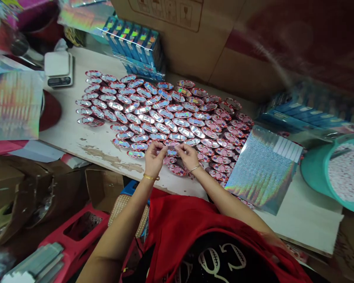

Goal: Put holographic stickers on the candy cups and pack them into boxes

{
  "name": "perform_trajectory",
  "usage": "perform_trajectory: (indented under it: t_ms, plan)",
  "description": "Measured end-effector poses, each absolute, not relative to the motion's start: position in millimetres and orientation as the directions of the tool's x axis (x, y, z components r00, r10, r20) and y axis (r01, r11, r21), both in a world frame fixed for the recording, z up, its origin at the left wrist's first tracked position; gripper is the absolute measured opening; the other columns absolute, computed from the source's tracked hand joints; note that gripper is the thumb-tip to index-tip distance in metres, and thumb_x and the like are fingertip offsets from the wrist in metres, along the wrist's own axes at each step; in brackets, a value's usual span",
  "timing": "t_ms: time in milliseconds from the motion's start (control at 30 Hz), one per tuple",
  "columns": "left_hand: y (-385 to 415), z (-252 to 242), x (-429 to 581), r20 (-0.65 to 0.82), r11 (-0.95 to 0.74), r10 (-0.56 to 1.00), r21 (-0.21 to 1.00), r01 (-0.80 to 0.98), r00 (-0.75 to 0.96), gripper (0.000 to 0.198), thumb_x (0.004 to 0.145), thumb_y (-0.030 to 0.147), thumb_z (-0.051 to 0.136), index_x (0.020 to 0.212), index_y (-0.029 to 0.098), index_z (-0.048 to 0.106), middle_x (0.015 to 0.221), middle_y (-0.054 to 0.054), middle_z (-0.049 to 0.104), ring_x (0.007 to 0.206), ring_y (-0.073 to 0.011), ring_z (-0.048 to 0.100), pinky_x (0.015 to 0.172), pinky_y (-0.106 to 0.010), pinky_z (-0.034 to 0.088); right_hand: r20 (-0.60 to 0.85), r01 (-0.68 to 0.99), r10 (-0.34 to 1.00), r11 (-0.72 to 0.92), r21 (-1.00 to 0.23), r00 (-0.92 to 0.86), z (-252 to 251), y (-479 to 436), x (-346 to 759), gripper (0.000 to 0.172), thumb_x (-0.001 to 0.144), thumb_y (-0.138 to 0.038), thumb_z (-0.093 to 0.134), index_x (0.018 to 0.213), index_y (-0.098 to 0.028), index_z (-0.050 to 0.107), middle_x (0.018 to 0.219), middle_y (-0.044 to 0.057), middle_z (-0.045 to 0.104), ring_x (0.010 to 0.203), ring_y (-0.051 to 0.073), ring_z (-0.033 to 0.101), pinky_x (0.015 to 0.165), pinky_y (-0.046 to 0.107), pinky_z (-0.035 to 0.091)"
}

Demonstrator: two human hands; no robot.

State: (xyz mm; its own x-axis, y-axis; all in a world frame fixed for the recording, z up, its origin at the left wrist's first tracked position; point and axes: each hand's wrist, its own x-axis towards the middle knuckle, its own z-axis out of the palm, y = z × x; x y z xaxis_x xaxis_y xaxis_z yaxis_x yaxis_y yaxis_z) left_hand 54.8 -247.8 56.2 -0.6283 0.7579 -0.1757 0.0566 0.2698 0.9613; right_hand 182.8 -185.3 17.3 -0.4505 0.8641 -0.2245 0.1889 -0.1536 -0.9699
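Both hands meet over the near edge of a white table (85,137). My left hand (153,157) and my right hand (187,155) have their fingers pinched together around a small shiny oval piece (171,149) between them. Several more oval pieces (165,114), pink-rimmed with holographic tops, lie in overlapping rows across the table beyond the hands. Some pink ones without foil (224,149) lie to the right. A sheet of holographic stickers (261,169) rests just right of my right hand.
A teal basin (315,173) of small white bits sits at far right. Blue boxes (135,43) and a large cardboard carton (194,39) stand at the back. A small scale (59,68) is at back left. A red stool (76,236) and cardboard lie below left.
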Motion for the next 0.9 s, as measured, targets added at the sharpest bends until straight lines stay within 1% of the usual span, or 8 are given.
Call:
perform_trajectory:
  t_ms: [67, 133, 233, 300, 433, 633, 800, 900]
  plan:
    - [-241, 43, 53, -0.222, 0.313, 0.726, 0.949, 0.025, -0.651, 0.023, 0.074, 0.036, 0.069, 0.075, 0.019, 0.053, 0.069, 0.003, 0.052, 0.061, -0.0091, 0.048, 0.061, -0.022, 0.041, -0.216, 0.287, 0.879, -0.095, -0.953, -0.426, 18, -184, 182, 0.036, 0.091, -0.050, 0.047, 0.073, -0.020, 0.058, 0.068, -0.001, 0.055, 0.066, 0.014, 0.049, 0.066, 0.028, 0.039]
    - [-235, 29, 48, -0.236, 0.359, 0.717, 0.932, 0.057, -0.656, 0.019, 0.073, 0.032, 0.067, 0.073, 0.019, 0.053, 0.066, 0.004, 0.051, 0.058, -0.0091, 0.046, 0.059, -0.023, 0.040, -0.175, 0.475, 0.900, 0.040, -0.879, -0.399, 20, -181, 184, 0.030, 0.093, -0.041, 0.047, 0.075, -0.020, 0.059, 0.072, 0.001, 0.059, 0.074, 0.017, 0.052, 0.072, 0.030, 0.036]
    - [-229, 16, 41, -0.202, 0.449, 0.738, 0.860, 0.245, -0.644, 0.013, 0.075, 0.029, 0.063, 0.073, 0.019, 0.054, 0.071, 0.001, 0.055, 0.063, -0.0120, 0.049, 0.065, -0.027, 0.042, -0.140, 0.686, 0.889, 0.227, -0.691, -0.435, 21, -177, 184, 0.024, 0.095, -0.032, 0.046, 0.081, -0.020, 0.062, 0.086, 0.005, 0.066, 0.090, 0.021, 0.054, 0.080, 0.034, 0.031]
    - [-228, 12, 38, -0.144, 0.505, 0.757, 0.748, 0.430, -0.637, 0.011, 0.077, 0.028, 0.063, 0.073, 0.020, 0.056, 0.079, -0.002, 0.058, 0.075, -0.0165, 0.054, 0.076, -0.032, 0.043, -0.160, 0.745, 0.876, 0.277, -0.607, -0.455, 20, -175, 181, 0.024, 0.096, -0.030, 0.044, 0.084, -0.021, 0.063, 0.092, 0.006, 0.068, 0.093, 0.022, 0.054, 0.081, 0.035, 0.028]
    - [-228, 9, 37, -0.077, 0.562, 0.773, 0.543, 0.624, -0.629, 0.008, 0.079, 0.027, 0.064, 0.077, 0.020, 0.060, 0.097, -0.007, 0.060, 0.099, -0.0251, 0.054, 0.090, -0.041, 0.038, -0.199, 0.794, 0.855, 0.325, -0.514, -0.479, 15, -174, 174, 0.025, 0.096, -0.029, 0.042, 0.086, -0.020, 0.063, 0.094, 0.007, 0.069, 0.091, 0.022, 0.054, 0.080, 0.036, 0.026]
    - [-225, 4, 38, -0.092, 0.574, 0.790, 0.460, 0.678, -0.607, 0.010, 0.081, 0.030, 0.063, 0.078, 0.021, 0.061, 0.105, -0.009, 0.058, 0.105, -0.0285, 0.053, 0.092, -0.043, 0.036, -0.195, 0.798, 0.813, 0.438, -0.415, -0.548, 13, -170, 170, 0.025, 0.095, -0.027, 0.040, 0.090, -0.018, 0.063, 0.092, 0.011, 0.066, 0.094, 0.026, 0.051, 0.082, 0.039, 0.027]
    - [-223, 1, 40, -0.111, 0.605, 0.777, 0.399, 0.689, -0.619, 0.011, 0.082, 0.032, 0.061, 0.082, 0.021, 0.061, 0.108, -0.009, 0.058, 0.107, -0.0298, 0.052, 0.093, -0.044, 0.036, -0.245, 0.813, 0.816, 0.391, -0.433, -0.523, 8, -167, 167, 0.022, 0.091, -0.027, 0.044, 0.103, -0.015, 0.058, 0.100, 0.014, 0.064, 0.097, 0.029, 0.051, 0.084, 0.042, 0.030]
    - [-227, 4, 37, -0.084, 0.628, 0.751, 0.397, 0.670, -0.655, 0.026, 0.078, 0.033, 0.064, 0.101, 0.020, 0.060, 0.112, -0.012, 0.058, 0.110, -0.0321, 0.051, 0.093, -0.045, 0.036, -0.263, 0.798, 0.821, 0.331, -0.504, -0.507, 6, -168, 168, 0.033, 0.087, -0.019, 0.045, 0.118, -0.013, 0.053, 0.110, 0.015, 0.064, 0.102, 0.030, 0.052, 0.088, 0.043, 0.033]
